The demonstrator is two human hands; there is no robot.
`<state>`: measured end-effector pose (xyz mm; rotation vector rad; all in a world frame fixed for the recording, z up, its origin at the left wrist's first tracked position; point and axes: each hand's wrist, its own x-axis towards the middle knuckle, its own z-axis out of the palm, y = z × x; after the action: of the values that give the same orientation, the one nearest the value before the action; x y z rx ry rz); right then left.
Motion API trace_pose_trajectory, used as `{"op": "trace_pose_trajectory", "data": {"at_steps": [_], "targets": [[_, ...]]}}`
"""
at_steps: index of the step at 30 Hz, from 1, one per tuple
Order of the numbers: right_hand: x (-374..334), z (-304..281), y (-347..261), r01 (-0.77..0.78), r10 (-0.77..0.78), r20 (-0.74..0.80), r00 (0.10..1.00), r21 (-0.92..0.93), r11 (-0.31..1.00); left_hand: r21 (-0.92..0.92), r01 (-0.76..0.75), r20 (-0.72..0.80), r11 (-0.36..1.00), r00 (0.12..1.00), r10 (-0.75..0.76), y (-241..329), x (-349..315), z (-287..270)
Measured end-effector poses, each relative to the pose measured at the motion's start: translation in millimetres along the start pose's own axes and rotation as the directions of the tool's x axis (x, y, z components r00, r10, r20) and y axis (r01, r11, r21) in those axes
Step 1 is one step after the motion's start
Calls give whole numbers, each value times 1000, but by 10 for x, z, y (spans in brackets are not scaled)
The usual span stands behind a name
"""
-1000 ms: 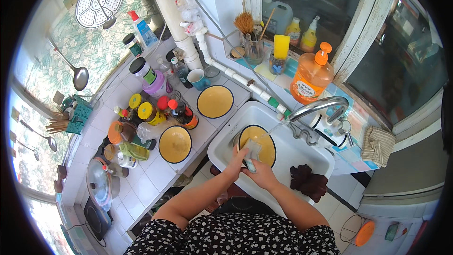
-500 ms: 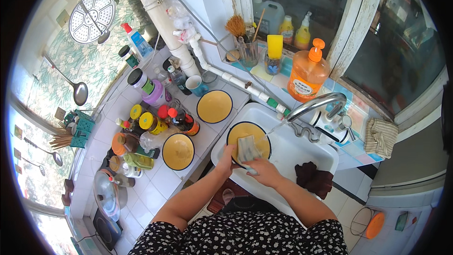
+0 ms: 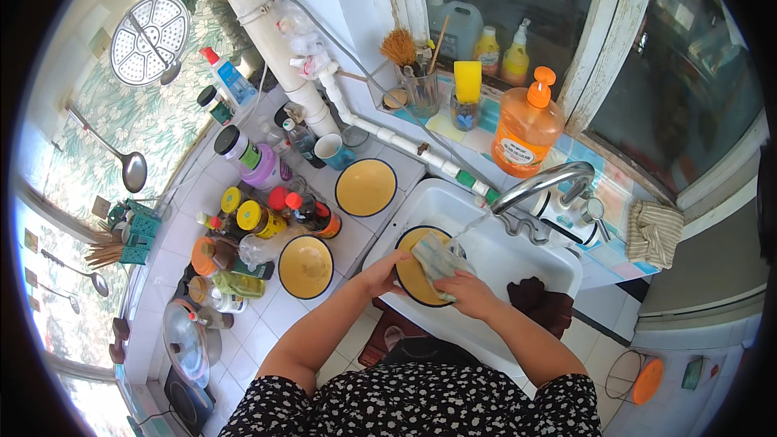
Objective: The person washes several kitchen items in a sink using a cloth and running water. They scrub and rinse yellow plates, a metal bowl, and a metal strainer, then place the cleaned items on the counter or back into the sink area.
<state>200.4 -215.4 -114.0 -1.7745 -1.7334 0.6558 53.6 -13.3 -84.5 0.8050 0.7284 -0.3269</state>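
Over the white sink (image 3: 388,239) I hold a yellow enamel bowl (image 3: 414,282) with a dark rim, tilted to the right. My left hand (image 3: 382,273) grips its left edge, the fingers partly hidden behind the bowl. My right hand (image 3: 468,293) is closed on a pale striped dishcloth (image 3: 435,256), pressing it against the bowl's inside. From the curved metal faucet (image 3: 544,178) water runs down by the bowl's upper right edge. Two similar bowls rest on the tiled counter to the left, one yellow bowl (image 3: 366,188) farther back and another yellow bowl (image 3: 306,267) nearer.
A dark wet cloth (image 3: 538,306) hangs over the sink's right front corner. Behind the sink stand an orange soap pump bottle (image 3: 524,133) and a glass with a yellow sponge (image 3: 467,81). Bottles and jars (image 3: 257,217) crowd the left counter. A striped towel (image 3: 654,235) lies at the right.
The bowl has tilted and shifted slightly right. My right hand has moved the dishcloth up and right across its inside, toward the water stream. My left hand keeps its hold.
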Motion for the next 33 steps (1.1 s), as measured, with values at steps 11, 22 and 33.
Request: {"op": "trace_pose_trajectory", "data": {"at_steps": [11, 22, 33], "targets": [[331, 75, -556, -201, 248, -174, 953, 249, 947, -114, -382, -379, 917, 870, 315, -265, 153, 517], [363, -582, 151, 378, -319, 204, 925, -567, 732, 82, -42, 15, 996, 999, 41, -68, -12, 321], [226, -469, 4, -240, 281, 402, 872, -150, 959, -84, -218, -231, 972, 953, 193, -160, 129, 297]]}}
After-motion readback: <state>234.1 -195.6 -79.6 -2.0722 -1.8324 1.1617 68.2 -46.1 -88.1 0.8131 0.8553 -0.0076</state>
